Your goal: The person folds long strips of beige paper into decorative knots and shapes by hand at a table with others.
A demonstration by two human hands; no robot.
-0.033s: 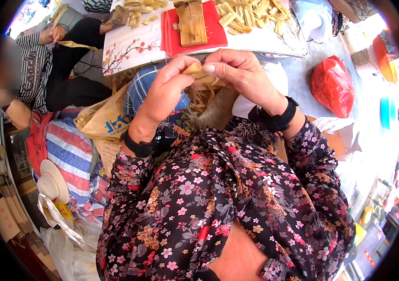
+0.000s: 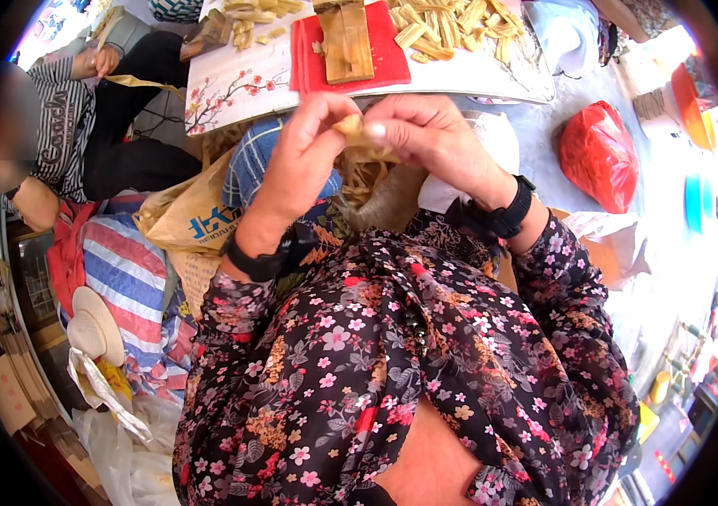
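Note:
In the head view my left hand and my right hand meet just below the table, both closed around a folded piece of dried yellow strip, partly hidden by my fingers. Beneath them an open sack holds loose, similar strips. On the white flower-patterned table lie a red mat with a wooden block on it, and piles of yellow pieces to either side.
At the left another person's hand holds a long strip, beside a paper sack, a striped bag and a pale hat. A red plastic bag sits on the floor at right, near an orange basin.
My left hand has shifted slightly up and left, and less of the yellow piece shows between my fingers. The other things look the same.

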